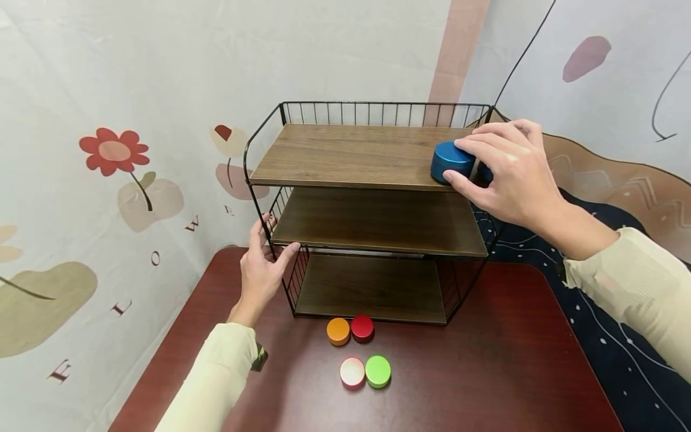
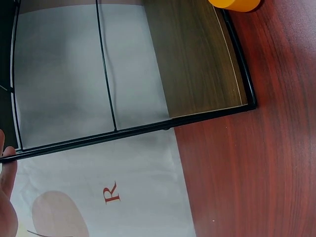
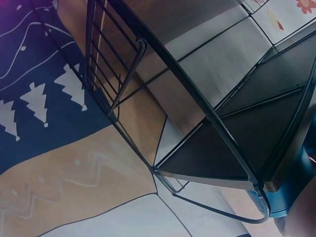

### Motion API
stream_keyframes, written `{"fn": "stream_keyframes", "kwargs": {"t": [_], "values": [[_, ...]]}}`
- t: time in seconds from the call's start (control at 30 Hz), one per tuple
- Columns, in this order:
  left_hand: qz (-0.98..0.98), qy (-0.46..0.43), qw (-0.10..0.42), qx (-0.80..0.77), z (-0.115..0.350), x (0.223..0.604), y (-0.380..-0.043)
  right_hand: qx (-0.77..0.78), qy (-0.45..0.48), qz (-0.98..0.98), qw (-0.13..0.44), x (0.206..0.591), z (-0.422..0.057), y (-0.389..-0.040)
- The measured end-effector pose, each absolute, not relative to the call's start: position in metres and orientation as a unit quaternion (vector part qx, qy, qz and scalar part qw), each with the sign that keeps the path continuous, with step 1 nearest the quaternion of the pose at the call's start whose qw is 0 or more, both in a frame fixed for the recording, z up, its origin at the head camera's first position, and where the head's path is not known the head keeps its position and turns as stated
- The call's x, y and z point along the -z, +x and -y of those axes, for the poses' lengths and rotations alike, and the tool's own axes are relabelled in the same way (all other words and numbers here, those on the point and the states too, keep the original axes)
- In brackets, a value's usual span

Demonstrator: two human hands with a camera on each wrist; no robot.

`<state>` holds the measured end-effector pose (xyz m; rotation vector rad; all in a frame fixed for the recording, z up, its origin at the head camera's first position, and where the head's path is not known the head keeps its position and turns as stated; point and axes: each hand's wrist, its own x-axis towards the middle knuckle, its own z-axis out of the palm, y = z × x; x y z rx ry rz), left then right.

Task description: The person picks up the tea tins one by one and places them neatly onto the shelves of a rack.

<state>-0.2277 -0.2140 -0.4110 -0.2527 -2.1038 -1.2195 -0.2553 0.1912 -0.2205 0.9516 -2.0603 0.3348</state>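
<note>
A three-tier black wire rack with brown wood shelves (image 1: 351,153) stands on the table. At its left side, my left hand (image 1: 258,273) grips the wire frame by the middle shelf, thumb on the shelf's front edge. Its fingers (image 2: 7,177) also show on the frame in the left wrist view. My right hand (image 1: 513,171) pinches a round blue tin (image 1: 448,165) at the top shelf's front right, thumb low in front and fingers at the top. Another dark blue piece (image 1: 484,174) shows just behind it, mostly hidden by the hand.
On the red-brown table (image 1: 459,378), before the rack, lie an orange disc (image 1: 338,332), a red disc (image 1: 362,328), a pink disc (image 1: 352,373) and a green disc (image 1: 378,371). A patterned cloth (image 1: 129,288) hangs behind; dark blue fabric (image 1: 594,336) lies at the right.
</note>
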Motion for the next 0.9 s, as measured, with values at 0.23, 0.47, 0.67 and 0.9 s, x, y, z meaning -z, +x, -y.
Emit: {"fn": "stream_keyframes", "kwargs": {"t": [0.23, 0.47, 0.67, 0.9], "values": [[0.817, -0.09, 0.341, 0.456, 0.214, 0.41, -0.227, -0.125, 0.374, 0.824, 0.406, 0.217, -0.191, -0.253], [0.819, -0.087, 0.336, 0.456, 0.214, 0.409, -0.226, -0.109, 0.379, 0.8, 0.453, 0.217, -0.186, -0.243], [0.811, -0.096, 0.337, 0.468, 0.216, 0.407, -0.229, -0.145, 0.393, 0.764, 0.491, 0.22, -0.179, -0.229], [0.812, -0.095, 0.334, 0.469, 0.215, 0.411, -0.228, -0.182, 0.405, 0.738, 0.509, 0.234, -0.174, -0.217]]}}
